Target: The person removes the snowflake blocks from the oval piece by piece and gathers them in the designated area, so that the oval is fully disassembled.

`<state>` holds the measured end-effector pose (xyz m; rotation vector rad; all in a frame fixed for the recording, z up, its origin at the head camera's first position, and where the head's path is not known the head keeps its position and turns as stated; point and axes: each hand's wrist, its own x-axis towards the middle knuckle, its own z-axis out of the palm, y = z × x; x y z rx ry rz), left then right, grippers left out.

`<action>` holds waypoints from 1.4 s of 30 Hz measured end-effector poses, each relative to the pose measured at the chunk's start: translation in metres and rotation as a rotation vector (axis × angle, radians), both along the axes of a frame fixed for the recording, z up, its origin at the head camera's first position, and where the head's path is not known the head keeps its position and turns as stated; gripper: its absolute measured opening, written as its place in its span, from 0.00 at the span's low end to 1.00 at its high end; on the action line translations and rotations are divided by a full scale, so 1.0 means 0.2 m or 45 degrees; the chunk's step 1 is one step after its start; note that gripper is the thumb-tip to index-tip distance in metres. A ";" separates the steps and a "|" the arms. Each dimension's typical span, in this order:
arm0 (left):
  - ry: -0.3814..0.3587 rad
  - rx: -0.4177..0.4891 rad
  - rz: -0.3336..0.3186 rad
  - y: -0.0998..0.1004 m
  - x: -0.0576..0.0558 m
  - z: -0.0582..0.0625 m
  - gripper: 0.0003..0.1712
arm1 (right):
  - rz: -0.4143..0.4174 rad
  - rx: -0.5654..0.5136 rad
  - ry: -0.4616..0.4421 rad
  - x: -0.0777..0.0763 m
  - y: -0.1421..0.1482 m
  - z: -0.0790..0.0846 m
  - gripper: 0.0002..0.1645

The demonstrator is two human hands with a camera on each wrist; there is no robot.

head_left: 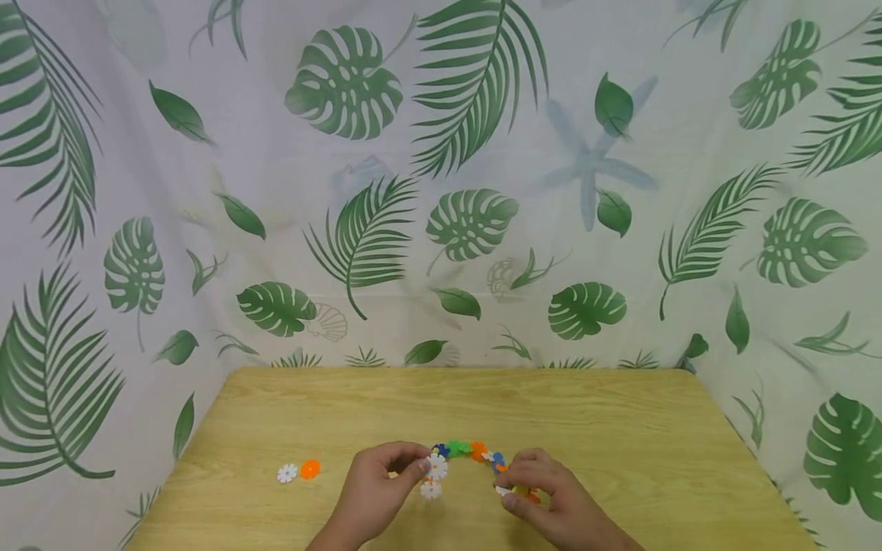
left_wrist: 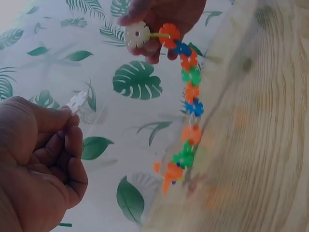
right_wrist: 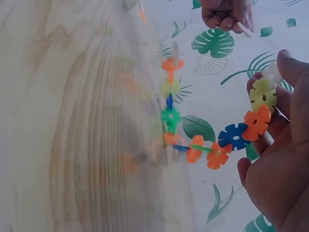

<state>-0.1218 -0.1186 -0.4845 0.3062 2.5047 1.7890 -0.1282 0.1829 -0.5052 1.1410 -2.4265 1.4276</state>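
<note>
My left hand [head_left: 377,486] pinches a loose white flower-shaped plastic disc [left_wrist: 77,102] between thumb and fingertips. With my right hand [head_left: 558,493] I grip the white disc [right_wrist: 272,73] at one end of a chain of interlocked flower discs [left_wrist: 191,92]. A yellow disc [right_wrist: 263,96] and an orange disc [right_wrist: 257,122] follow it, lying against the right fingers. Blue, green and orange discs continue the chain, which arches between both hands in the head view. Its far end carries another white disc [head_left: 431,490], just below the one in my left hand.
Two loose discs, a white one [head_left: 286,473] and an orange one [head_left: 310,469], lie on the left part of the wooden table [head_left: 592,413]. A leaf-printed cloth [head_left: 475,329] stands behind the table and along both sides.
</note>
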 end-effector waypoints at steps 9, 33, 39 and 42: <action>0.023 -0.079 0.161 -0.09 -0.01 -0.05 0.07 | 0.034 -0.023 0.044 -0.01 0.00 -0.02 0.15; 0.012 -0.354 0.403 -0.37 -0.10 -0.26 0.03 | -0.035 0.046 0.017 0.01 -0.02 0.00 0.14; -0.008 -0.392 0.417 -0.43 -0.12 -0.29 0.03 | -0.038 0.071 0.008 0.02 -0.03 0.00 0.13; 0.014 -0.413 0.432 -0.45 -0.13 -0.30 0.03 | -0.051 0.084 0.002 0.01 -0.03 0.00 0.13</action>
